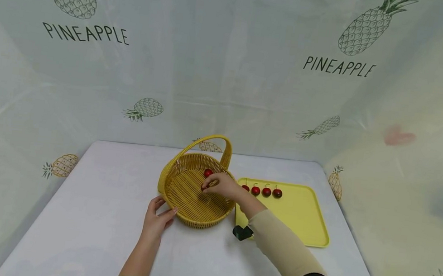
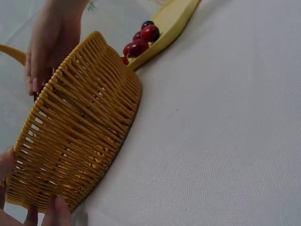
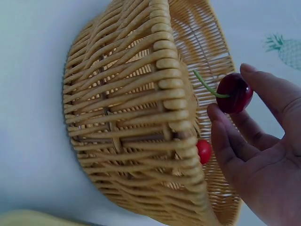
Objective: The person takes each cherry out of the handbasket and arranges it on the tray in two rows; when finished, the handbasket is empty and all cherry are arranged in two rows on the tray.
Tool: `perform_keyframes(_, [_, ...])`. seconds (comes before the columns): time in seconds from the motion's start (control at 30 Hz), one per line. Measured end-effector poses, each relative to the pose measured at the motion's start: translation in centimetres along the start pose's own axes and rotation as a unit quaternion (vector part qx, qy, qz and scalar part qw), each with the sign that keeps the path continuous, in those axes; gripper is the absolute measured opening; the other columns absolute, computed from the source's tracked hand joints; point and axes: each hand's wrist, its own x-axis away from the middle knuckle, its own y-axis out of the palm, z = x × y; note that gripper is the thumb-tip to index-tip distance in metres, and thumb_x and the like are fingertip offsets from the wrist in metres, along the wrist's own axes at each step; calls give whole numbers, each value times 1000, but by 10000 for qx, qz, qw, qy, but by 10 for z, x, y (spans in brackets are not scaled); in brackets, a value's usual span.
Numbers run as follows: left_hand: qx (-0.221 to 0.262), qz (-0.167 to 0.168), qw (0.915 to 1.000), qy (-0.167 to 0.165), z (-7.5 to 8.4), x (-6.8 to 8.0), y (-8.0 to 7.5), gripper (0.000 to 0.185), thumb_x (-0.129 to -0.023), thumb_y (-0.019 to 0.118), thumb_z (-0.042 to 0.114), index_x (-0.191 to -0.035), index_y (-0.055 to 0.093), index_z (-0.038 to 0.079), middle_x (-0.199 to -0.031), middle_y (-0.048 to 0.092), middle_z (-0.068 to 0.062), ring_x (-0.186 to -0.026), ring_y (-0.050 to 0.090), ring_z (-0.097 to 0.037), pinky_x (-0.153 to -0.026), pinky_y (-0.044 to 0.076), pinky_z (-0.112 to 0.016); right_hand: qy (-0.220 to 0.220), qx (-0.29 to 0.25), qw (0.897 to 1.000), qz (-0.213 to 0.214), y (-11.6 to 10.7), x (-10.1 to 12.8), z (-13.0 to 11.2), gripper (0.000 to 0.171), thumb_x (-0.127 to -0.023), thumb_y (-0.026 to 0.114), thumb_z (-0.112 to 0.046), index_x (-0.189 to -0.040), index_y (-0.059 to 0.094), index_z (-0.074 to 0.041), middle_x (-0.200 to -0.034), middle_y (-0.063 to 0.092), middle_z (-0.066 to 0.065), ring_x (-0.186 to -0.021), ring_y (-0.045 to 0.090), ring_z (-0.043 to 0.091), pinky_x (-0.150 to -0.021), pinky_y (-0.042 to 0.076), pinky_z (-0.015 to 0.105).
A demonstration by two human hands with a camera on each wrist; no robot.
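Note:
A yellow wicker basket (image 1: 182, 193) with an arched handle stands mid-table. My left hand (image 1: 156, 222) grips its near left edge; in the left wrist view fingertips (image 2: 61, 212) press against the woven side. Over the basket's opening, my right hand (image 1: 222, 187) pinches a dark red cherry (image 3: 234, 93) between thumb and fingers, its green stem pointing toward the basket wall. Inside, near the far right of the basket, lies another red cherry (image 1: 208, 173), partly hidden by the rim in the right wrist view.
Right of the basket lies a yellow tray (image 1: 298, 219), partly behind my right forearm. Several cherries (image 1: 266, 192) sit in a row along its far left part. A white table (image 1: 117, 190) meets a pineapple-print cloth backdrop (image 1: 213, 64) at its far edge.

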Motion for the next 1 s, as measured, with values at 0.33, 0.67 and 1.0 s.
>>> perform_keyframes(0.33, [17, -23, 10000, 24, 0, 0, 1, 66, -79, 67, 5, -133, 32, 16, -136, 28, -5, -98, 52, -22, -84, 40, -47, -114, -105, 9999, 54, -13, 16, -7, 8, -79, 70, -20, -86, 69, -16, -92, 61, -8, -84, 56, 11, -70, 47, 28])
perform_keyframes(0.67, [31, -69, 10000, -19, 1, -1, 0, 69, -77, 69, 8, -134, 31, 17, -136, 27, -5, -100, 50, -23, -84, 40, -46, -190, -179, 9996, 132, -26, 37, -4, 8, -80, 68, -19, -87, 68, -14, -93, 61, -5, -79, 55, 13, -68, 47, 28])
perform_keyframes(1.0, [1, -95, 9999, 89, -1, -1, -1, 71, -77, 71, 10, -135, 30, 18, -137, 24, -5, -103, 48, -27, -85, 40, -47, 43, -582, 9981, 208, -41, 59, 7, 7, -81, 66, -11, -87, 66, -7, -94, 61, 1, -86, 59, 22, -73, 48, 35])
